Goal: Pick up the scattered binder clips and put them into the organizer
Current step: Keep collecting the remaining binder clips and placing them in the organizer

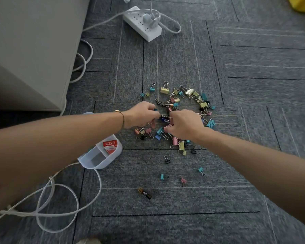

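Observation:
Several small binder clips (183,101) in yellow, pink, blue and black lie scattered on the grey carpet. Both hands reach into the middle of the pile. My left hand (141,114) has its fingers curled over clips, a blue one showing at the fingertips. My right hand (185,124) is closed over the pile beside it; what it grips is hidden. The clear plastic organizer (102,161) sits on the floor under my left forearm, with a red-and-white packet in one compartment.
Batteries lie among the clips and one battery (145,193) lies apart, nearer to me. A white power strip (142,23) sits at the far end. Loose white cables (60,199) loop at the near left. A grey cabinet (33,50) stands at left.

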